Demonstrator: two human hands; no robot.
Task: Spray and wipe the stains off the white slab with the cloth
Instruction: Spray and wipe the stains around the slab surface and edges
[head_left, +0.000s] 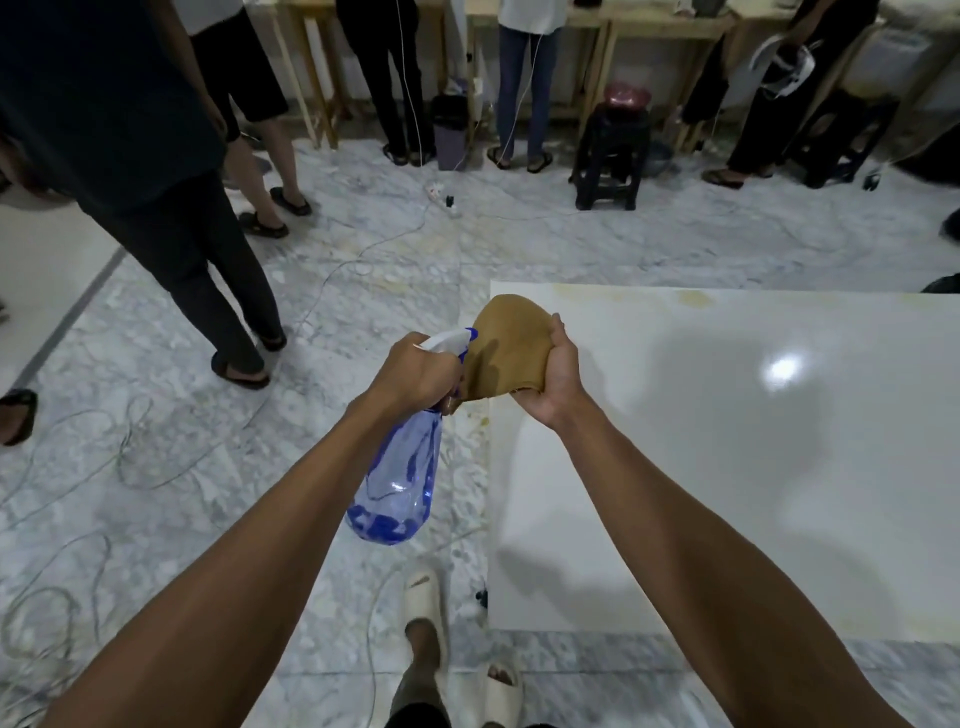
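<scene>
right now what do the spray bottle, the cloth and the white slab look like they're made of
Spray bottle: clear blue plastic, see-through and glinting. Cloth: soft tan fabric, matte, bunched in the right hand. White slab: glossy, mirrors a lamp; polished stone or ceramic, cannot tell which.

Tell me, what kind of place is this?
Probably an indoor workroom or training space, not a home: several people stand at a row of wooden workbenches, cables trail over the marble floor, and a white slab lies ready for cleaning.

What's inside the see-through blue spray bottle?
The see-through blue plastic spray bottle looks mostly empty; any clear liquid inside can't be told apart. Blue markings show on its wall. The left hand covers its neck, and its nozzle points at the brown cloth.
</scene>
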